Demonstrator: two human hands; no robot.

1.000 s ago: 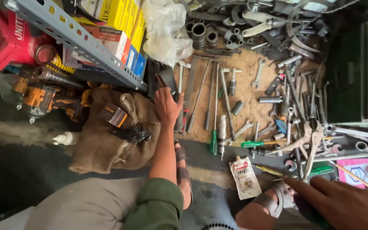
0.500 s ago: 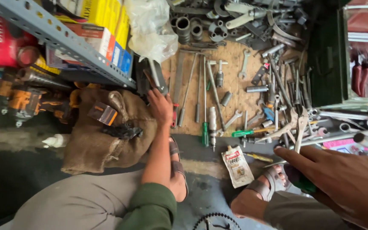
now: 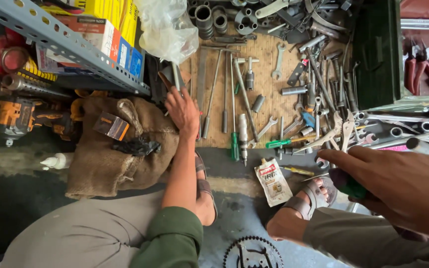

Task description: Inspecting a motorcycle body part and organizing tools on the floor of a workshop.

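The left hand point(image 3: 182, 111) reaches far out, fingers bent around a thin dark metal tool point(image 3: 175, 77) beside the brown sack point(image 3: 120, 149) — just under the grey shelf point(image 3: 70, 47). The right hand point(image 3: 398, 183), near on the right, is closed on a green handle point(image 3: 351, 186) — short, round and shiny.

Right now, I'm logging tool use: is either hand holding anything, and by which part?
The right hand grips a green-handled tool by its handle. The left hand rests at the burlap sack; a hold cannot be told.
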